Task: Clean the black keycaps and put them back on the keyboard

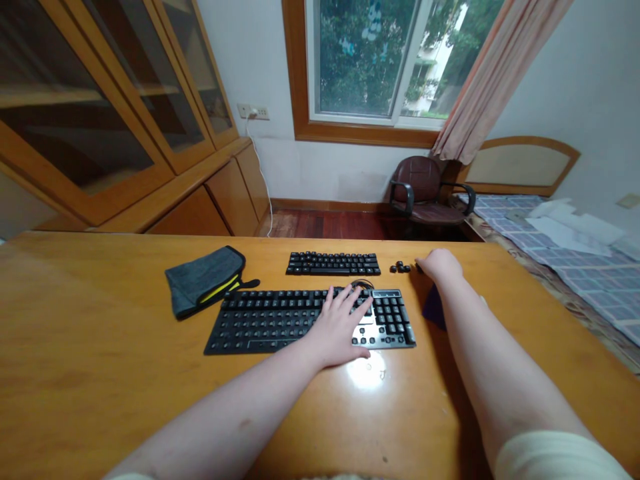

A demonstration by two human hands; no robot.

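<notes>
A black keyboard (280, 321) lies on the wooden table, many of its switches bare and keycaps still on its top row and number pad. My left hand (340, 330) rests open on its right-middle part, fingers spread and hiding some keys. Behind it, black keycaps (333, 264) stand in rows like a keyboard layout. Several loose keycaps (400, 267) sit to their right. Beside these, my right hand (443, 265) reaches down with its fingertips closed on a small dark keycap (419, 269), partly hidden by the fingers.
A grey folded cloth (205, 280) with a yellow lining lies left of the keyboard. Under my right forearm a dark blue object (434, 310) is partly hidden. Beyond the wooden table (110, 373) stand an office chair (425, 190), glass-door cabinets (120, 87) and a bed (565, 247).
</notes>
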